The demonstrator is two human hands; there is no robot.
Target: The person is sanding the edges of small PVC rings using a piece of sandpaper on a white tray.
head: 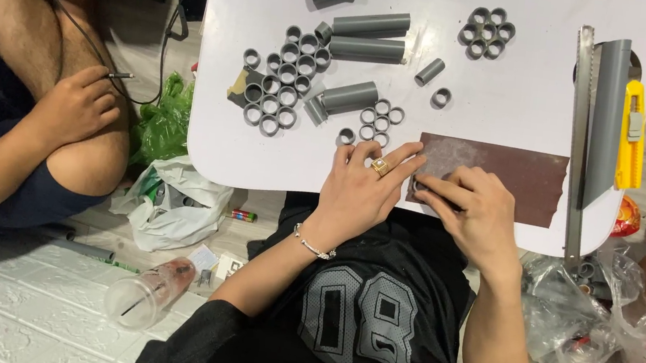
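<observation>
A brown sheet of sandpaper (502, 173) lies on the white table (513, 81) near its front edge. My left hand (358, 190), with a ring and a bracelet, rests flat with its fingers pressing the sheet's left end. My right hand (470, 210) pinches a small grey pipe ring (420, 186) down on the sandpaper. Several cut grey rings (278, 91) lie clustered on the table's left part, with longer grey pipe pieces (368, 37) beside them.
A metal saw blade (579, 138), a long grey pipe (608, 117) and a yellow utility knife (632, 136) lie at the table's right. Another ring cluster (486, 31) sits at the back. A seated person's hand (76, 109) is at left. Plastic bags and a cup (144, 291) lie on the floor.
</observation>
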